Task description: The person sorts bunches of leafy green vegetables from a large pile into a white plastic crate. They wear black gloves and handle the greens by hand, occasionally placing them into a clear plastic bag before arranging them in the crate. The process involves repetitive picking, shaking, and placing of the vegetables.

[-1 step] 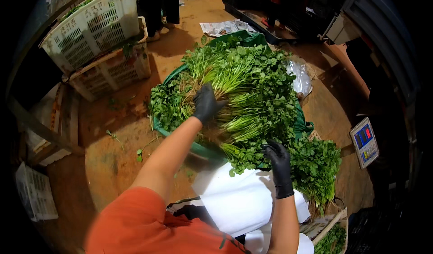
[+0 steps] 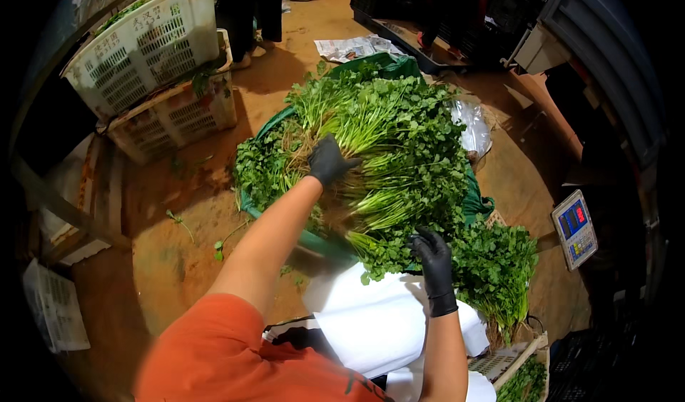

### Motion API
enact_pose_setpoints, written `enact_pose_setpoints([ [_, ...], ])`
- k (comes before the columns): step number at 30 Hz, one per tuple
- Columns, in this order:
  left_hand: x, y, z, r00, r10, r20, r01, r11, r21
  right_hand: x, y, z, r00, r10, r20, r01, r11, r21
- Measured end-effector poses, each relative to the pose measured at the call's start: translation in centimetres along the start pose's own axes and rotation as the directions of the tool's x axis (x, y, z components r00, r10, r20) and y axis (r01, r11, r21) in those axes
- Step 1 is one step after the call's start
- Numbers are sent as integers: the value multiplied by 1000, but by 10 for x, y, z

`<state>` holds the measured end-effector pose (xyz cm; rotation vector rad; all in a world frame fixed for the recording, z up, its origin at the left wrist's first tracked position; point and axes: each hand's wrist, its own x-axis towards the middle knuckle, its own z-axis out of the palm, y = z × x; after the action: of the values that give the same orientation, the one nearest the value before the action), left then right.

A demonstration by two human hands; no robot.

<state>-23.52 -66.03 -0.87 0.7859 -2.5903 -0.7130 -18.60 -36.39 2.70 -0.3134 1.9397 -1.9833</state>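
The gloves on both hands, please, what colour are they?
Black gloves, seen best in the head view.

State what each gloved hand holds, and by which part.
The left hand grips the big herb bundle at its stem and root end. The right hand grips the same bundle's leafy end.

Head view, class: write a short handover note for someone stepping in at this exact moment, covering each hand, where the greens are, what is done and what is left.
Left hand, black-gloved: gripping the root end of a big leafy herb bundle on top of the heap.
Right hand, black-gloved: in the leaves at the heap's near edge; grip hidden.
Greens: heaped in a green tub on the dirt floor; a smaller bunch lies to the right, above a basket.
White sheet lies bare below the heap.
Done: nothing on the sheet.
Left: most of the heap.
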Motion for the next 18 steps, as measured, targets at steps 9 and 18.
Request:
enact_pose_setpoints([
  [9, 94, -3, -25, 974, 95, 203, -44, 969, -242, 8, -2, -11, 997, 48, -53, -51, 996, -68],
  [18, 65, 24, -23, 901, 193, 389, -249, 964, 98, 24, 15, 6, 1000, 13, 9, -13, 1000, -22],
])
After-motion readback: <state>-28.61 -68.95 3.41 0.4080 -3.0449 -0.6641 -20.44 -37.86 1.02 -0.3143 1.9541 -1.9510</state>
